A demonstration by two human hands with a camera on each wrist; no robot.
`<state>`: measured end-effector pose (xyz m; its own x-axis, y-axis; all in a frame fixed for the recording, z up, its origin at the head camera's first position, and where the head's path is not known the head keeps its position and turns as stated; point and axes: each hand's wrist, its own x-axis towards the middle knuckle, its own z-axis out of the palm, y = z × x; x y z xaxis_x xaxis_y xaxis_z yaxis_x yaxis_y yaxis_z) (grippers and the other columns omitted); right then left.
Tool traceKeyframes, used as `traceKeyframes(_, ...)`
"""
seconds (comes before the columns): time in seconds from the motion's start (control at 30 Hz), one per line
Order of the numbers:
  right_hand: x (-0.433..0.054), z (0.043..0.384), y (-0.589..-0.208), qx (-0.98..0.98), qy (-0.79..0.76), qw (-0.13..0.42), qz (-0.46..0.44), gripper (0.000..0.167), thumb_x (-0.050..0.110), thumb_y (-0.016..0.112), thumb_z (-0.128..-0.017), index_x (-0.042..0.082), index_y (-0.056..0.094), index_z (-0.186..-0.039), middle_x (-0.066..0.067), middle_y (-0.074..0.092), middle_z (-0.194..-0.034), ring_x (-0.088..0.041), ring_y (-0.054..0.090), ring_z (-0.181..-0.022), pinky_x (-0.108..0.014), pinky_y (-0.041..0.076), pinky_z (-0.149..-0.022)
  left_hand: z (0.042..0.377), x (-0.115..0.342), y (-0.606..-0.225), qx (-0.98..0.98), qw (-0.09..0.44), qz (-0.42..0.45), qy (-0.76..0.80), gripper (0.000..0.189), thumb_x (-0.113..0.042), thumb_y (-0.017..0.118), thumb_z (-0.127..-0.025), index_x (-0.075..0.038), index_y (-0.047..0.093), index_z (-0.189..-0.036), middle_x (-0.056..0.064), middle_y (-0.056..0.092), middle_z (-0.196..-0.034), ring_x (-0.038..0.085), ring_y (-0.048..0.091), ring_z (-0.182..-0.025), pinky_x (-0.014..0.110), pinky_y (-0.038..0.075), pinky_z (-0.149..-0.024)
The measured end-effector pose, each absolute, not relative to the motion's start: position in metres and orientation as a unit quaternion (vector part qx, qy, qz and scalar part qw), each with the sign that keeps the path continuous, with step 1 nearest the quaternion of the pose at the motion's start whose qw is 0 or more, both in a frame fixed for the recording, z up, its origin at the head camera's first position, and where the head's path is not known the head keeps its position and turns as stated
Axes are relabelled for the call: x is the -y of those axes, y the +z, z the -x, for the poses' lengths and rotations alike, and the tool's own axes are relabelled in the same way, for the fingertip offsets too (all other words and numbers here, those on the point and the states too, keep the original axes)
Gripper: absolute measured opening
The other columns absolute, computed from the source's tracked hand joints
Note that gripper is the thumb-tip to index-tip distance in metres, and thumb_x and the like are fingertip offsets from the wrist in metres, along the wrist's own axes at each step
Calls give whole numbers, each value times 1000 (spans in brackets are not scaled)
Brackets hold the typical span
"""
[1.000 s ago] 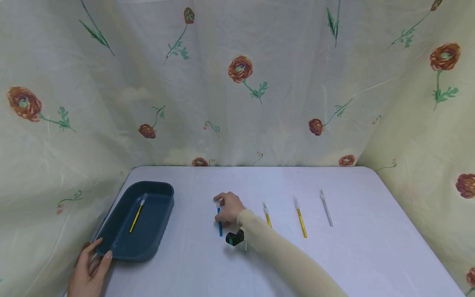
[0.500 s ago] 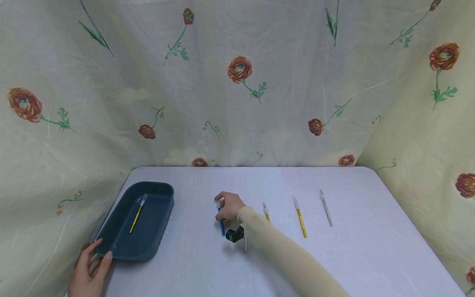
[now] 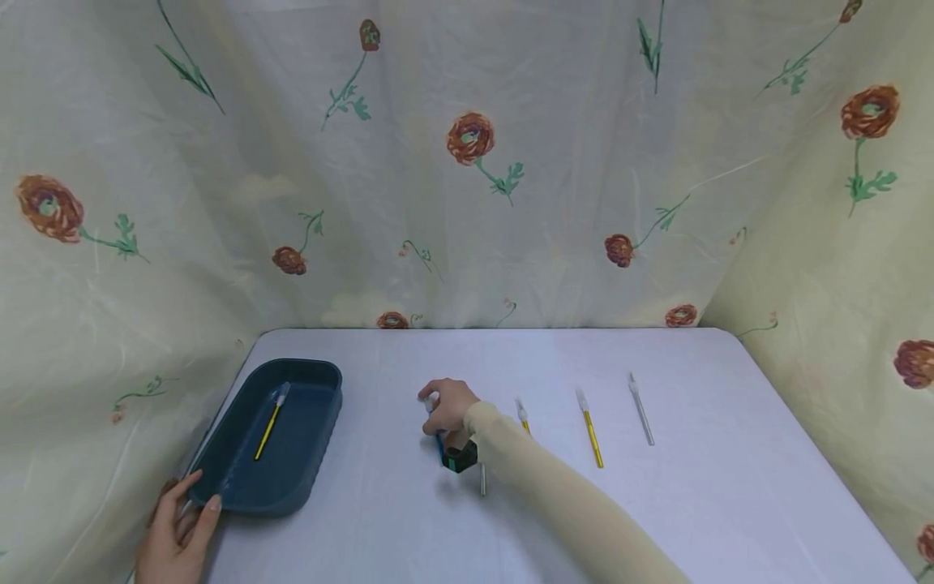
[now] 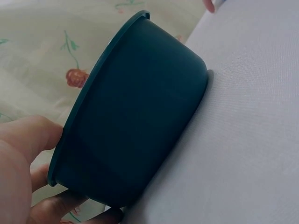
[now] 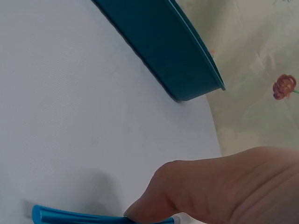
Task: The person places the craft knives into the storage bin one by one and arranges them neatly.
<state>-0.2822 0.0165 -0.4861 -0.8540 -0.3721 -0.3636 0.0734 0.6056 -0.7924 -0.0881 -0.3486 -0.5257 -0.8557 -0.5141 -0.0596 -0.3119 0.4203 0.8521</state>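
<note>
The right hand (image 3: 449,408) is pinching a blue-handled craft knife (image 5: 79,217) near the middle of the white table (image 3: 394,511), to the right of a dark blue tray (image 3: 292,470). The left hand (image 3: 175,535) is gripping the tray's near-left corner; a yellow-handled craft knife (image 3: 271,423) is lying inside.

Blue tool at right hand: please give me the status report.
Right hand pinches blue tool. Left hand grips tray. One yellow tool inside tray. No obstacle seen between blue tool and tray.
</note>
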Motion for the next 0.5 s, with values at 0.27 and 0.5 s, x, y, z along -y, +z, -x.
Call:
traceKeyframes(0.27, -12, 286, -483, -861, -425, 270, 71, 58, -7, 77, -88, 6, 65, -143, -19, 59, -120, -27, 68, -85, -38, 69, -59, 88, 347, -524, 839, 99, -246, -474, 63, -32, 58, -115, -1, 37, -167, 34, 7, -176, 60, 45, -144, 10, 47, -97)
traceKeyframes(0.5, -17, 286, -483, -855, -435, 273, 74, 57, -7, 76, -88, 7, 67, -142, -19, 60, -121, -27, 67, -89, -40, 70, -62, 89, 347, -523, 840, 92, -245, -475, 65, -33, 58, -115, -1, 36, -167, 34, 4, -176, 61, 44, -144, 4, 40, -93)
